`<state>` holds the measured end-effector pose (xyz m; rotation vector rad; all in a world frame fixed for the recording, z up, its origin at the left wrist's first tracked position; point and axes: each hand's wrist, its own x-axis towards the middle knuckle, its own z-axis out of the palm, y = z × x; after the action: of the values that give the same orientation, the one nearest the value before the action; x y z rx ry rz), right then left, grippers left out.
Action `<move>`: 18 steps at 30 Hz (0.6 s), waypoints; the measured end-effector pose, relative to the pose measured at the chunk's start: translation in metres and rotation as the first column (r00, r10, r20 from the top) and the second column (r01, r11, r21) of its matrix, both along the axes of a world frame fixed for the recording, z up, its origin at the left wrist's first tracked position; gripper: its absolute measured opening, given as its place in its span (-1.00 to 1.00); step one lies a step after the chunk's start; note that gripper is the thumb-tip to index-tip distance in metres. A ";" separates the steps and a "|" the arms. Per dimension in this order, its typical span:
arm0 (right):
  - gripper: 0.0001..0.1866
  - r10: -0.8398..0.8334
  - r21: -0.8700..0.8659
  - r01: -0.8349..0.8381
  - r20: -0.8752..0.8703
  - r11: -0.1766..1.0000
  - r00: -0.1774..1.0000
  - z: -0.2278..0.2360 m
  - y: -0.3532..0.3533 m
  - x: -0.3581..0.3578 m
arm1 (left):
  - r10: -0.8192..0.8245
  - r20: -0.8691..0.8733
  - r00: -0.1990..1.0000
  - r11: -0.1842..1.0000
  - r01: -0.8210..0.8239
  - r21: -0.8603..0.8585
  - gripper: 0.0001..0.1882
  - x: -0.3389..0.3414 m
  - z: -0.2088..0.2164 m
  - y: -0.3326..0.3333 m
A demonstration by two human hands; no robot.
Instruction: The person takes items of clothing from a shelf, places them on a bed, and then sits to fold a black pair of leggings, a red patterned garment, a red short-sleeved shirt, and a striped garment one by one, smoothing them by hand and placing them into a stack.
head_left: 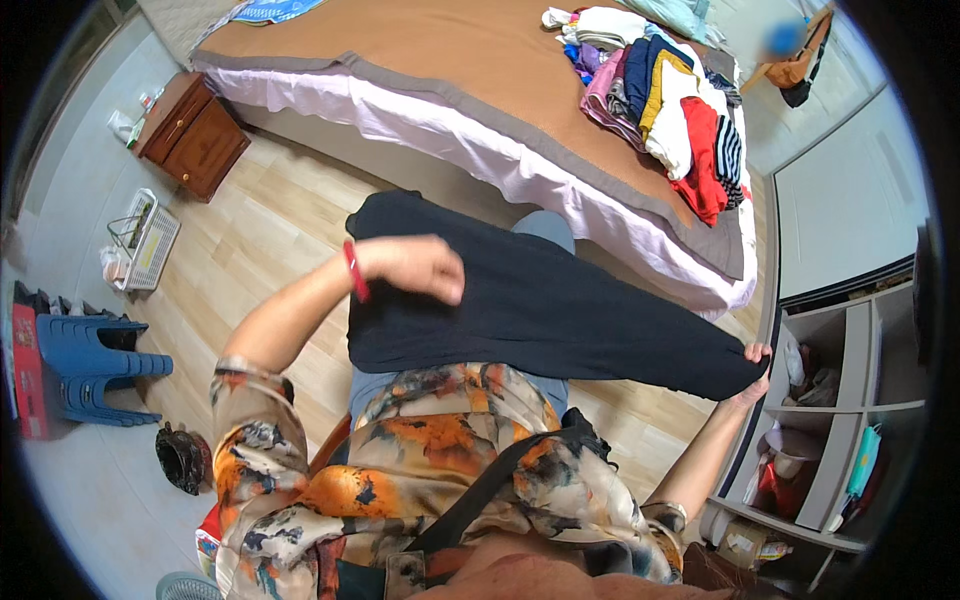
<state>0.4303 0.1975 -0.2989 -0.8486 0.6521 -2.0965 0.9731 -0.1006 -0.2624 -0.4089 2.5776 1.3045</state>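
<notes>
Dark garment (pixel 530 300) stretched between left hand (pixel 415 266) and right hand (pixel 755 368).

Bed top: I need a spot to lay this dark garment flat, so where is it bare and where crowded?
The bed is bare across its brown cover, from the left edge to the clothes pile, which crowds the right end. The left hand and right hand hold the dark garment spread over the wood floor, bare toward the nightstand.
</notes>
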 end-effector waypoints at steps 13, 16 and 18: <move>-0.74 -0.156 0.142 0.136 0.135 0.980 0.979 -0.035 0.029 0.024 | 0.091 0.507 0.857 0.984 -0.157 0.089 -0.14 -0.085 -0.139 -0.138; -0.74 -0.191 0.191 0.161 0.150 0.968 0.970 -0.028 0.029 0.026 | -0.068 0.396 0.916 0.864 -0.145 0.483 -0.11 -0.075 -0.218 -0.133; -0.73 -0.175 0.200 0.139 0.178 0.970 0.968 -0.025 0.027 0.024 | -0.097 0.286 0.953 0.778 -0.107 0.619 -0.09 -0.064 -0.276 -0.139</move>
<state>0.4541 0.2249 -0.3238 -0.4937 0.8176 -2.1846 0.9086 -0.2395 -0.5388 -0.4352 1.7434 1.8341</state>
